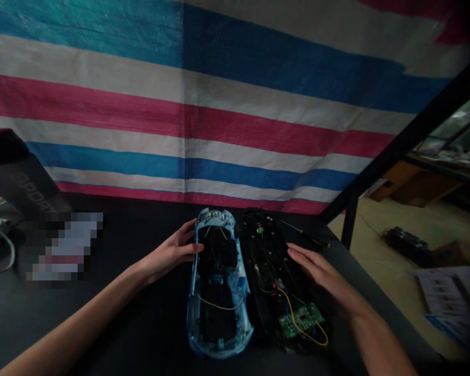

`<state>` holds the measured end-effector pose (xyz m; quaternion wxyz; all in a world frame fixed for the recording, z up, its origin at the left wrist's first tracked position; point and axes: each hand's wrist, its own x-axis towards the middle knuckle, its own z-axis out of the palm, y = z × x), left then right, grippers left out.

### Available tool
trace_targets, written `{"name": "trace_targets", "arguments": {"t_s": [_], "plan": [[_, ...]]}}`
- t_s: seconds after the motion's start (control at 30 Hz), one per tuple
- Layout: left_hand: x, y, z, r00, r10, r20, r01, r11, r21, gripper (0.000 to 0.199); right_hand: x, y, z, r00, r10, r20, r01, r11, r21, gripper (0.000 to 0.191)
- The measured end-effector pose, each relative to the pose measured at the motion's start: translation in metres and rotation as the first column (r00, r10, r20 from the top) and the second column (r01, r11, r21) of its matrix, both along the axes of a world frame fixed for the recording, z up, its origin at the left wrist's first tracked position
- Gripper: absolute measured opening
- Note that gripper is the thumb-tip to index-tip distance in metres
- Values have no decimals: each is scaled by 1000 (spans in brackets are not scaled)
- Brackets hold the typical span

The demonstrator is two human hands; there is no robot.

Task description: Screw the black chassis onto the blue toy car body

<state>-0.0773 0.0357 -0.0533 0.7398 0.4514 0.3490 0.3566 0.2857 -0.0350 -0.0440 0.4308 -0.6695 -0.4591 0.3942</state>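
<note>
Head view: glossy, curved shell (219, 278) beside black chassis (264, 266).

A black table (133, 227) bears a blue car shell (218, 277), black chassis (264, 266) and screwdriver (314, 238)

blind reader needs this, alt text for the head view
Left fingers grip the side of a blue toy-car shell, its inside facing up; right fingers rest at the edge of the black chassis beside it, green circuit board at the near end.

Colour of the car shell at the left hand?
The car shell is light blue; head view.
</note>
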Motion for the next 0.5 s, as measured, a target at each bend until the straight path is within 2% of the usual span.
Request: {"name": "trace_targets", "arguments": {"t_s": [0.2,0.37,0.5], "plan": [[-6,6,-5,1000,-29,-10,29,999,18,81,6,4,-19,990,-39,-136,39,999,3,46],[-5,5,-5,999,-32,-26,32,999,4,84,-2,15,-34,980,-7,-200,6,1000,-3,56],[-5,6,-4,999,-39,-31,39,999,-18,82,-5,13,-45,975,22,-220,-33,998,-48,57]]}}
